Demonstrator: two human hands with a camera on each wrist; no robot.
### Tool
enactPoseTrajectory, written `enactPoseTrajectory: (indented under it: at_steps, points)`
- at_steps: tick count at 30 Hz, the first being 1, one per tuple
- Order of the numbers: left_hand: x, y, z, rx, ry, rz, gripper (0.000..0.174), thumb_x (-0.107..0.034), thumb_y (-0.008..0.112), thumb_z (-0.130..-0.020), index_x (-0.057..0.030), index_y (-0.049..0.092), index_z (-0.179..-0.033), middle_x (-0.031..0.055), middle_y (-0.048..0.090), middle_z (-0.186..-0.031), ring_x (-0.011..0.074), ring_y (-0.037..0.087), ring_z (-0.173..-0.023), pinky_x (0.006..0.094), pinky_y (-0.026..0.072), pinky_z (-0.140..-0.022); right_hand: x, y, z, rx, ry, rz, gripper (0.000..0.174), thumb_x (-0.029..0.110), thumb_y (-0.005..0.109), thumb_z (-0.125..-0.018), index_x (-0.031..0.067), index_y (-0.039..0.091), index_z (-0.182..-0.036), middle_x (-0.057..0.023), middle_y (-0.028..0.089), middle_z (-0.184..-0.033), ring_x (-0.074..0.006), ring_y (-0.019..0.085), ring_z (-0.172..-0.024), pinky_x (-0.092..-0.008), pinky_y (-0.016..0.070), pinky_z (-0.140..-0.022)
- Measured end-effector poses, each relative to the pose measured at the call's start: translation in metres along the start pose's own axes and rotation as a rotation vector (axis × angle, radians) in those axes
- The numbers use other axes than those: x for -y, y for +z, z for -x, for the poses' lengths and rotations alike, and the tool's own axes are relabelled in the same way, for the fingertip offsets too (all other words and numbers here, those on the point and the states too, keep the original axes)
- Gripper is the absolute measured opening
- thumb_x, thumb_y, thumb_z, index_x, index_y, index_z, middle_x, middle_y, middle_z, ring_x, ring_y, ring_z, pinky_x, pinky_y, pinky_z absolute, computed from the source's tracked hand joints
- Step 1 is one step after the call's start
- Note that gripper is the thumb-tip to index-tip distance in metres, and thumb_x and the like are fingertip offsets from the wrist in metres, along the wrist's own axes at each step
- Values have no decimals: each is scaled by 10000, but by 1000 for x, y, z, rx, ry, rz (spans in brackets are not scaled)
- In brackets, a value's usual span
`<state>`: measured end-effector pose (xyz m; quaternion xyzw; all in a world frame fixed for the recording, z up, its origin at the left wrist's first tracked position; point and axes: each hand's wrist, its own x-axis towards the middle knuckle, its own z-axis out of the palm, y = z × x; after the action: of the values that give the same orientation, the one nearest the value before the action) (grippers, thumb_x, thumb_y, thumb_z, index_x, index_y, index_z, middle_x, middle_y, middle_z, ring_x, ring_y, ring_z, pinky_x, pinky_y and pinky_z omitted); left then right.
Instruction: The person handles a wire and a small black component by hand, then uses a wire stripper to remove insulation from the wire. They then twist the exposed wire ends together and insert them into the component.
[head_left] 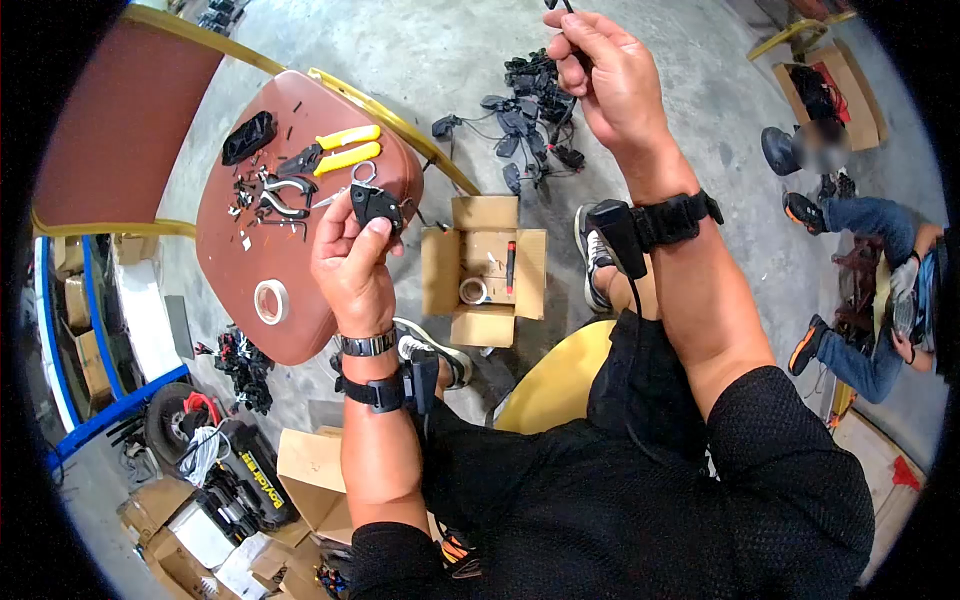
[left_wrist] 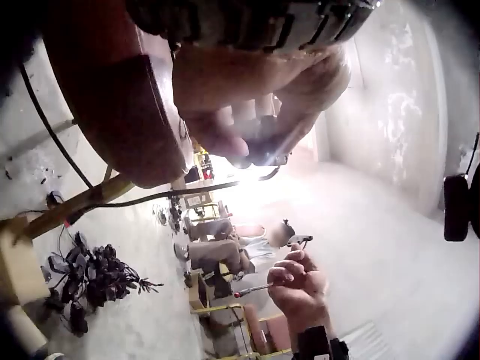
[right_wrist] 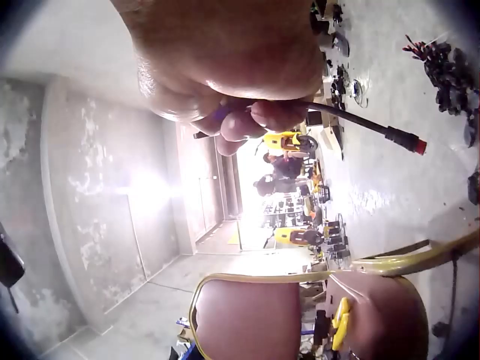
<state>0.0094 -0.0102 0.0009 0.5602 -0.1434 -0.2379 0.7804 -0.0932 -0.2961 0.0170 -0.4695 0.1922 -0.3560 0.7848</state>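
A brown chair seat serves as the bench in front of the seated person. On the floor off its right edge sits an open cardboard box, and beyond that lies a heap of black wired parts. Yellow-handled pliers lie near the seat's far edge, and a tape roll lies toward its near edge. The left hand is raised over the seat's right edge, with thumb and fingertips pinching a small black housing. The right hand is up over the floor near the heap, its fingers curled tightly round a thin black cable. The cable's red-tipped plug sticks out free of the fist.
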Motion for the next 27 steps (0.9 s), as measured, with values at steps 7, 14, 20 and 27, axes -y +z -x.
enactPoseTrajectory:
  at_steps: [7,14,20,27]
  points:
    - [1,-2,-4,-56,-9,20,344,-72,644,-926,37,560,-1241,110,679,-983,176,662,-726,270,544,-586,6,-2,1,-3,-17,-22,184,167,551,-995,8,638,-1020,-26,614,-721,-56,493,-524,-183,371,-449]
    - [4,-3,-3,-75,29,1,337,-105,660,-931,33,575,-1227,107,670,-930,180,657,-680,259,514,-556,6,-6,1,-8,13,-34,234,201,513,-1013,0,625,-1058,-29,622,-721,-58,504,-526,-184,384,-454]
    - [3,-2,-1,-77,-5,-186,368,-76,687,-894,16,584,-1235,81,682,-926,137,645,-668,226,474,-544,7,-14,-2,-28,18,-56,236,159,503,-997,-19,615,-1104,-39,641,-736,-70,529,-541,-187,419,-480]
    - [1,7,1,-2,5,-329,449,4,655,-833,22,568,-1273,97,683,-1030,144,657,-722,223,475,-573,14,-26,-1,-16,-45,88,268,137,511,-981,-45,594,-1158,-50,646,-755,-85,535,-548,-201,429,-480]
